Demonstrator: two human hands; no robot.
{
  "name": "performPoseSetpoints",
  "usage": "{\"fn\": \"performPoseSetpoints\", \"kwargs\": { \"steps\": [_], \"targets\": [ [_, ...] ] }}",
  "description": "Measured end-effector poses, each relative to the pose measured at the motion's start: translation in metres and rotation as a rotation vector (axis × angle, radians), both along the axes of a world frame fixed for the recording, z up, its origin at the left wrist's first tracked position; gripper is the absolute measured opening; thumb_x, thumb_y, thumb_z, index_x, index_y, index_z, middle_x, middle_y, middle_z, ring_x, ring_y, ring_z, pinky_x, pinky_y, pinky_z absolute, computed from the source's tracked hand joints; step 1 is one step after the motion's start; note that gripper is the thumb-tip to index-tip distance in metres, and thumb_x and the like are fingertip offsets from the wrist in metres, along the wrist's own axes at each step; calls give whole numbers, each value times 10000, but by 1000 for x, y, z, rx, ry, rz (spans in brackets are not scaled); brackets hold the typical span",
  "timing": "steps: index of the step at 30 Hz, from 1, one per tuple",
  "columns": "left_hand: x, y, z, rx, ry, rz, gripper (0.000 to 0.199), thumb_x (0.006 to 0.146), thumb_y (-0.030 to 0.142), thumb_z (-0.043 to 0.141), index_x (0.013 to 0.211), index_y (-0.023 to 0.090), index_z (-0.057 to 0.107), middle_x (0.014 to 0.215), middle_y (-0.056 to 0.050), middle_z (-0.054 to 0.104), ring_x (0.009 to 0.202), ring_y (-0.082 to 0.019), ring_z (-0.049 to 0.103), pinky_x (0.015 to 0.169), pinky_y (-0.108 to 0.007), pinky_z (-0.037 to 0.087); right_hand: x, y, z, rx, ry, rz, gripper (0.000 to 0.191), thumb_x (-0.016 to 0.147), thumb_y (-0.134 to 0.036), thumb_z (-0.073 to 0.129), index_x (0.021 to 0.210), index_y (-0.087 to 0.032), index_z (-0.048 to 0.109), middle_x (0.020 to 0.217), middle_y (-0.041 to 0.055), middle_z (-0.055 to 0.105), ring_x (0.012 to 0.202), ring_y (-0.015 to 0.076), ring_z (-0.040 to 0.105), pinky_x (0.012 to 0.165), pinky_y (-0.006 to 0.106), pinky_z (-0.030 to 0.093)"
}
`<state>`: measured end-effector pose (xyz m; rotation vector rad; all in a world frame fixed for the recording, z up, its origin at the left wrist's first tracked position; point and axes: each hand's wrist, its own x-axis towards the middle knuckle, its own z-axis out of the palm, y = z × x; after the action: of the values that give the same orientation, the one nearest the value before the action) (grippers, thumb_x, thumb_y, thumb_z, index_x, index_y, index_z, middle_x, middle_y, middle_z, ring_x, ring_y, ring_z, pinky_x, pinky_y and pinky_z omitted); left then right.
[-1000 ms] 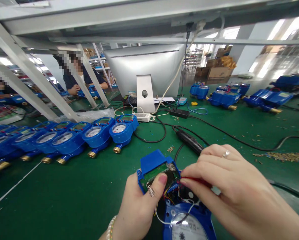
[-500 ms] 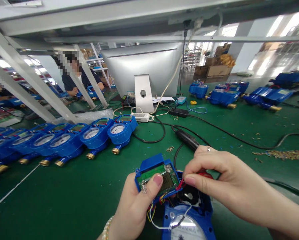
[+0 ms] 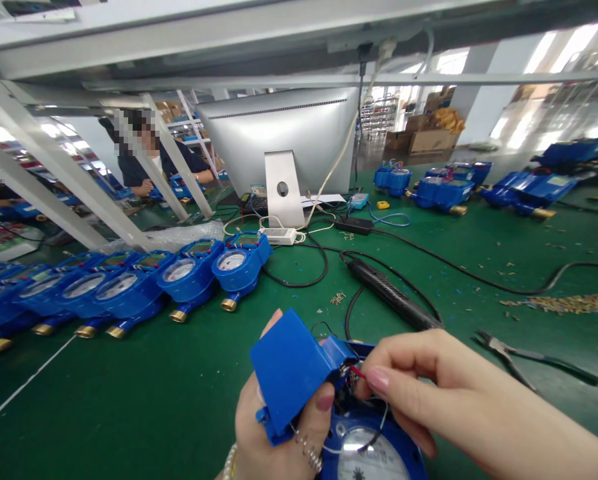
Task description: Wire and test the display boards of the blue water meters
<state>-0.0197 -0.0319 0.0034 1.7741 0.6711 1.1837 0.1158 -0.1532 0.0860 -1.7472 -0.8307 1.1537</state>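
My left hand [image 3: 261,427] is wrapped round a blue plastic housing [image 3: 291,367], tilted so its smooth back faces up. The circuit board is out of sight in this pose. A metal spring [image 3: 309,455] dangles by my left thumb. My right hand [image 3: 429,377] pinches a red wire [image 3: 358,372] at the housing's right edge. Below both hands lies a blue water meter [image 3: 373,450] with a round dial, partly covered by my hands. A white wire [image 3: 385,417] with a dark section loops over the dial.
Beyond my right hand lie a black electric screwdriver [image 3: 393,293] and pliers [image 3: 503,350]. Several blue water meters [image 3: 239,267] line the left; others [image 3: 441,190] stand at back right. A monitor [image 3: 279,133] stands behind cables. Small screws [image 3: 563,303] are heaped at right. A person works across the bench.
My left hand has turned the housing over, from board side up to back side up. The right hand has shifted slightly lower, and the pliers and more of the screwdriver now show.
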Motion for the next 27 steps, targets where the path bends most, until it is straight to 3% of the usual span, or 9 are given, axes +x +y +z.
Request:
{"fn": "performPoseSetpoints", "kwargs": {
  "steps": [4,6,9,18,21,24,27],
  "targets": [
    [5,-3,2,76,-67,16,264,772,483,688,833,226,698,673,-2,608,557,-145,550,784,-337,526,1,0,-6,87,180,-6,303,877,-425,568,757,-147,560,565,-19,565,547,105,441,568,216,329],
    [7,-4,2,109,-80,6,252,791,467,675,914,251,717,675,-1,603,588,-153,567,805,-344,520,-1,1,-8,110,195,-18,283,858,-402,585,745,-147,542,594,-1,598,564,112,461,574,220,333],
    [5,-3,0,117,-88,5,219,787,438,689,884,244,717,675,-4,607,569,-144,556,799,-339,526,-5,1,-7,110,113,-66,254,846,-360,587,716,-153,516,608,-10,578,576,112,471,556,211,339],
    [-1,8,-5,-6,-88,-75,140,736,273,750,768,179,651,600,0,674,447,-142,607,500,-227,525,-3,-8,-8,109,-161,-108,245,870,-373,555,751,-169,619,712,4,581,669,143,501,584,218,399],
    [-1,11,-4,-56,-97,-156,78,772,214,706,794,176,641,633,-11,720,485,-165,665,487,-212,537,-1,-13,-11,104,-175,-114,263,885,-383,550,747,-171,622,702,-4,565,658,136,488,588,218,394],
    [-1,12,-6,-74,-117,-147,105,764,225,714,824,172,646,672,-21,737,519,-175,684,517,-218,552,-1,-18,-14,115,-194,-107,274,893,-400,549,748,-180,625,708,-6,555,667,139,486,595,222,397],
    [-2,11,-9,-114,-130,-130,114,766,267,715,770,177,644,624,-14,720,485,-168,661,494,-225,535,-1,-19,-16,114,-162,-119,242,887,-414,561,868,-196,666,805,17,608,754,170,541,658,247,437]
  ]
}}
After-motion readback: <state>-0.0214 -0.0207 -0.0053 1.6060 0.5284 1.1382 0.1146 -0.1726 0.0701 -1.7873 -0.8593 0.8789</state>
